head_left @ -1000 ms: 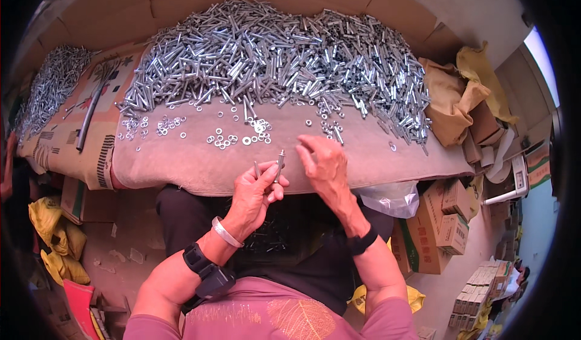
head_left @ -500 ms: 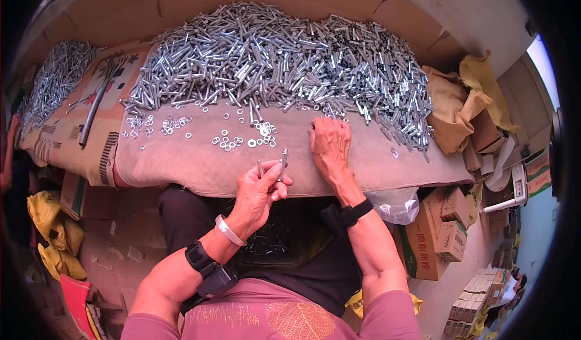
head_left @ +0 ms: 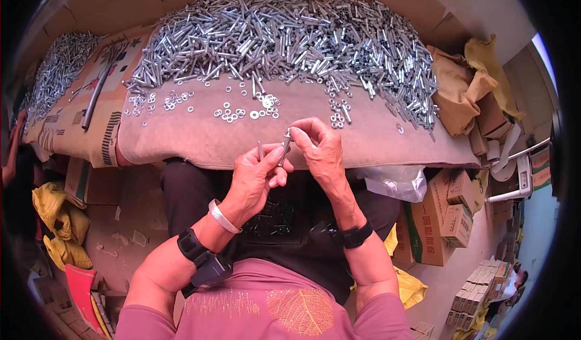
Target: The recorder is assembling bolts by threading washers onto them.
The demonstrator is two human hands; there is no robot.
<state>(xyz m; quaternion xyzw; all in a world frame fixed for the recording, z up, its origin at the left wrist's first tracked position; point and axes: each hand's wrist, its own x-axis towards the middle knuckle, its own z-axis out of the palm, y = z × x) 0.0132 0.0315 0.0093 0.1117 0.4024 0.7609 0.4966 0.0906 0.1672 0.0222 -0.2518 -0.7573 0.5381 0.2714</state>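
Observation:
My left hand (head_left: 249, 173) is closed around a silver expansion bolt (head_left: 285, 147), held upright between thumb and fingers. A second thin metal rod (head_left: 261, 150) sticks up from the same hand. My right hand (head_left: 322, 153) pinches at the bolt's upper end with thumb and forefinger; any small part between those fingertips is hidden. Beyond the hands, loose washers (head_left: 254, 115) are scattered on the pinkish cloth (head_left: 200, 131). Several nuts (head_left: 336, 119) lie at the right, beside a single bolt (head_left: 346, 113).
A large heap of metal bolts and sleeves (head_left: 284, 43) covers the far side of the table. Another heap (head_left: 57, 73) and a dark rod (head_left: 97, 98) lie at left. Brown sacking (head_left: 460, 92) and cartons (head_left: 431, 219) are at right. A dark container (head_left: 272, 219) is below my hands.
My right hand has come back from the heap's edge to the bolt in my left hand. Nuts and a bolt now show where it was. The view has tilted slightly downward.

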